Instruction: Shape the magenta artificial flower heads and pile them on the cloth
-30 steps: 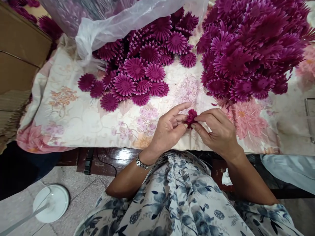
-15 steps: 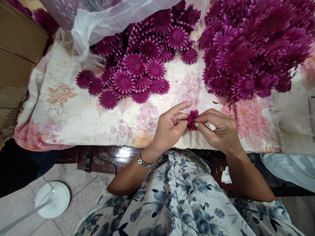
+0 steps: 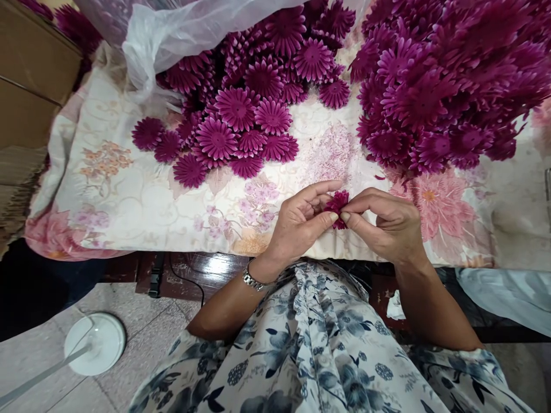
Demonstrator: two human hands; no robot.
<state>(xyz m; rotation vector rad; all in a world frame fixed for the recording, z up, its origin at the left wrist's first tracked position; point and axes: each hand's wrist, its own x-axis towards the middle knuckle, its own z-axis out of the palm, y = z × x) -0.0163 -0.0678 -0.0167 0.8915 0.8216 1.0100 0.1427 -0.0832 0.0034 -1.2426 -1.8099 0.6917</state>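
Note:
Both of my hands pinch one small purple flower piece (image 3: 337,204) just above the near edge of the table. My left hand (image 3: 301,221) grips it from the left with thumb and fingers, a watch on its wrist. My right hand (image 3: 385,223) grips it from the right, fingers curled round it. Beyond my hands, flat purple petal discs (image 3: 239,120) lie spread on the floral tablecloth (image 3: 142,201). A larger heap of assembled purple flowers (image 3: 434,86) fills the far right.
A clear plastic bag (image 3: 181,28) of more petals lies at the back. Cardboard boxes (image 3: 26,97) stand at the left. A white round stand base (image 3: 94,343) sits on the floor at lower left. A pale cloth (image 3: 508,298) hangs at the right.
My hands have stayed together on the flower piece, with the fingers shifting slightly round it. The view has tilted a little.

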